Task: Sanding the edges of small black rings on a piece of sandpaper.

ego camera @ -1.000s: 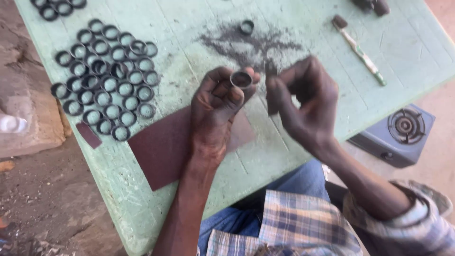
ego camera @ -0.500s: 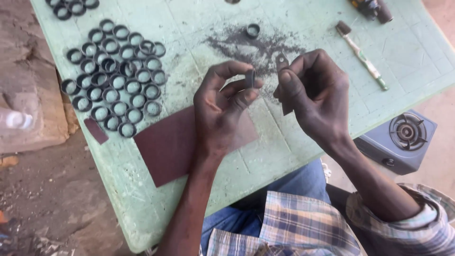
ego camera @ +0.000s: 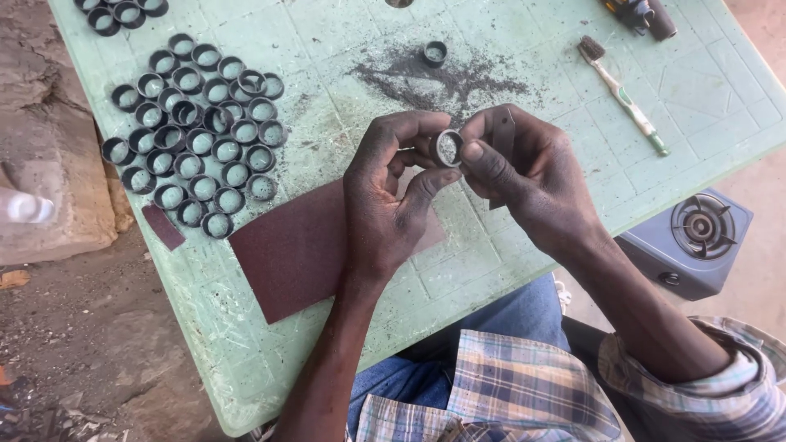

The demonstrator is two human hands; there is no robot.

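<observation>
While the view looks straight down on a pale green plastic table (ego camera: 344, 49), the far left shows a cluster of short dark metal rings (ego camera: 192, 135) packed side by side, open ends up, with a few more rings (ego camera: 110, 12) at the top left corner. Just below the cluster lies a small maroon strip (ego camera: 164, 227), and beside it a large sheet of dark red sandpaper (ego camera: 286, 254) runs under the left wrist. Now the left hand (ego camera: 389, 196), held over the sandpaper's right end, fingers curled, thumb and fingertips closed on the edge of a single small ring (ego camera: 448, 148) held up above the table. Right against it, the right hand (ego camera: 532, 184) presses its thumb on the same ring, fingers folded in around what looks like a dark scrap, though that's hard to make out. Behind the hands, a smear of dark filings (ego camera: 442, 78) with one lone ring (ego camera: 435, 53) sitting in it. Further right lies a toothbrush (ego camera: 622, 96), angled across the table, and off the table's edge, low right, a small grey gas stove (ego camera: 696, 241).
</observation>
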